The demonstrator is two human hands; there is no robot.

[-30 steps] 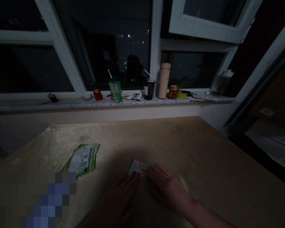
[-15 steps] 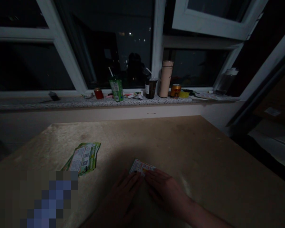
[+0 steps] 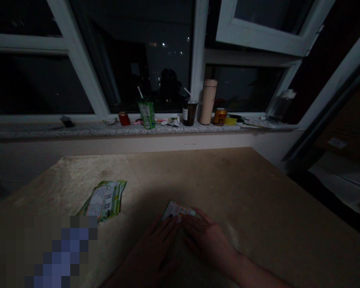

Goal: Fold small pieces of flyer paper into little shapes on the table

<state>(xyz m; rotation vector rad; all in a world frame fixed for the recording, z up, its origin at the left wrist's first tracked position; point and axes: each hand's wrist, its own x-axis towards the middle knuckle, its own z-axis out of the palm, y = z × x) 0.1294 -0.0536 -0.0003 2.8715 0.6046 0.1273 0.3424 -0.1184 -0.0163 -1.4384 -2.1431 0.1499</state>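
A small flat printed piece, like a card or packet, lies on the tabletop, white with red and orange print and a greenish edge. My left hand rests flat with its fingertips on the near left part. From the right, my right hand lies with its fingers stretched over the near right part. Both hands hide the near side of the piece, and the fingertips of the two hands almost meet. Further left, green packets with white label panels lie overlapping.
A stone windowsill behind the table bears a green cup, a red jar, a dark drink cup, a pink flask, an orange can and a clear bottle. The lower left is pixelated.
My right hand has shifted very slightly, its index finger now lifted a little apart from the others. The view has tilted slightly; the packets and printed piece stay in place.
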